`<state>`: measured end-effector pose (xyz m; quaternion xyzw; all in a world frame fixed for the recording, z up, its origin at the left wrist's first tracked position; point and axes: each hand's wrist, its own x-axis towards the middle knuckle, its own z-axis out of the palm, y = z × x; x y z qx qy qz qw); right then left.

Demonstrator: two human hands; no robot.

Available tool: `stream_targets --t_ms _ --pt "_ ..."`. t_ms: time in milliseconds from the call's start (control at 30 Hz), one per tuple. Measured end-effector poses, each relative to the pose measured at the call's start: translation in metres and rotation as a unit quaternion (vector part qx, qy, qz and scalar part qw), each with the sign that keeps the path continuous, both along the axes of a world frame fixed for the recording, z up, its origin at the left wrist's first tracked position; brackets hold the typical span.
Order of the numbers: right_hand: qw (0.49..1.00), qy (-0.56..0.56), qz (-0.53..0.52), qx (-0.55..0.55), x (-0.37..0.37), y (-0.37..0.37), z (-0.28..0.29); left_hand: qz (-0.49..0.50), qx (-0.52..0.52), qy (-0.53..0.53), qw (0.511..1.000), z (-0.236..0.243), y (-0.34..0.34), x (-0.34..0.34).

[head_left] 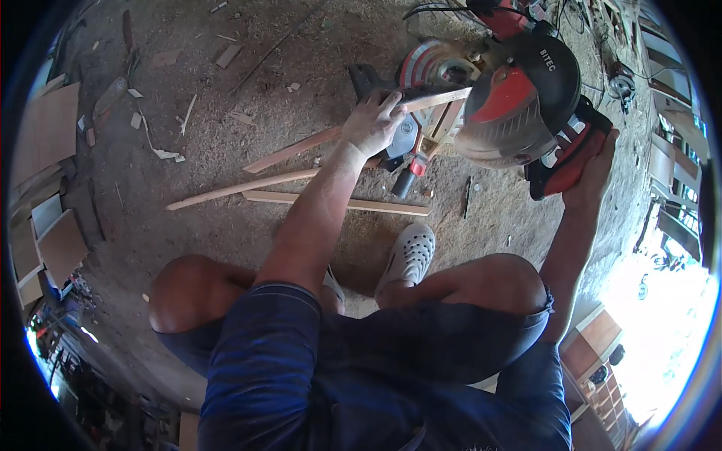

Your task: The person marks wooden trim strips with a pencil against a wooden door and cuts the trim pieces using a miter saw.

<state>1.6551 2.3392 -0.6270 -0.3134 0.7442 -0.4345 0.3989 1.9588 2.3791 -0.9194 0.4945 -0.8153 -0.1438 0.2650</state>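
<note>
My left hand (370, 128) has its fingers closed on a narrow wooden strip (444, 98) lying across the base of a red and black mitre saw (549, 83). The strip reaches the blade guard (492, 146); where the blade meets it is hidden. Over on the right, my right hand (591, 171) is wrapped round the saw's red and black handle (559, 180). A clamp knob (404, 183) projects from the base below my left hand.
Loose wooden strips (331, 201) lie on the dusty floor (226, 128) before my feet, among scattered offcuts (229, 55). Boards (56, 128) are stacked at the left. A small power tool (621, 86) with cables sits at upper right. My knees frame the lower view.
</note>
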Motion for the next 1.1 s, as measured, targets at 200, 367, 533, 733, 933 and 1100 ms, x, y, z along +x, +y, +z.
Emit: stream_targets --t_ms 200,367,533,733,933,1100 --pt "0.999 -0.033 -0.029 -0.004 0.003 0.012 -0.007 0.006 -0.027 -0.026 0.999 -0.003 -0.002 0.000" --pt "0.989 -0.102 -0.090 -0.059 0.006 0.029 -0.035 -0.005 -0.016 -0.041 0.999 -0.002 -0.006 -0.001" --pt "0.989 -0.120 -0.050 -0.065 0.008 0.039 -0.036 -0.011 0.001 -0.028 1.000 0.005 -0.005 0.001" --pt "0.989 -0.127 -0.029 -0.066 0.005 0.043 -0.043 -0.016 -0.010 -0.027 0.999 0.003 -0.002 0.003" --pt "0.986 -0.141 -0.027 -0.079 0.006 0.050 -0.050 -0.023 0.005 -0.030 0.999 0.005 -0.003 0.004" --pt "0.987 -0.124 -0.042 -0.095 0.007 0.059 -0.064 -0.020 -0.013 -0.031 0.999 0.005 -0.004 0.003"
